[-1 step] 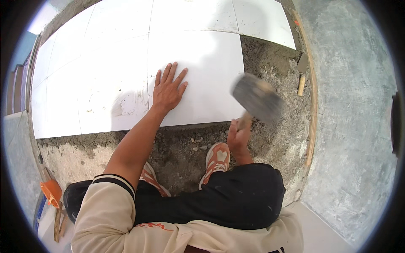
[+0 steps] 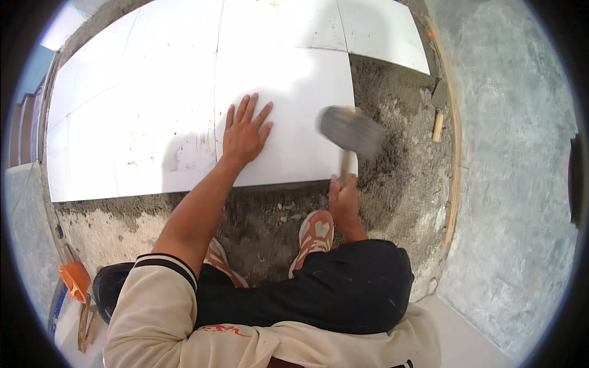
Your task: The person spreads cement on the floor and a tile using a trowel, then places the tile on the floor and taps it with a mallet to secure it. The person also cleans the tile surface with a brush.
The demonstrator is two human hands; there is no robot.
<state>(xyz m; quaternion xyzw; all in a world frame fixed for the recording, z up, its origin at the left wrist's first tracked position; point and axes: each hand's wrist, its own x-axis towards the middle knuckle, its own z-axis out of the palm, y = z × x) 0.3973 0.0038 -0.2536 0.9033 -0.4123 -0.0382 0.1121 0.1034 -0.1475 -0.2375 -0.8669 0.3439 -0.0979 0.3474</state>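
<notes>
My left hand [image 2: 243,136] lies flat with fingers spread on a large white floor tile [image 2: 294,147], close to the joint on its left side. Nothing is held in it. In my right hand [image 2: 345,201] is the wooden handle of a rubber mallet [image 2: 351,131], with fingers wrapped round it. The mallet's dark head is smeared by motion and appears over the tile's right edge. Whether it touches the tile I cannot tell.
Other white tiles [image 2: 165,92] adjoin on the left and far side. Rough grey mortar [image 2: 392,159] runs along the right. A trowel [image 2: 438,126] with a wooden handle lies beside a wooden strip [image 2: 457,153] at the grey wall [image 2: 515,184]. An orange tool [image 2: 75,281] sits at lower left.
The mallet has swung left, from over the mortar to above the tile's right edge, and my right hand has shifted slightly. My left hand stays in place on the tile.
</notes>
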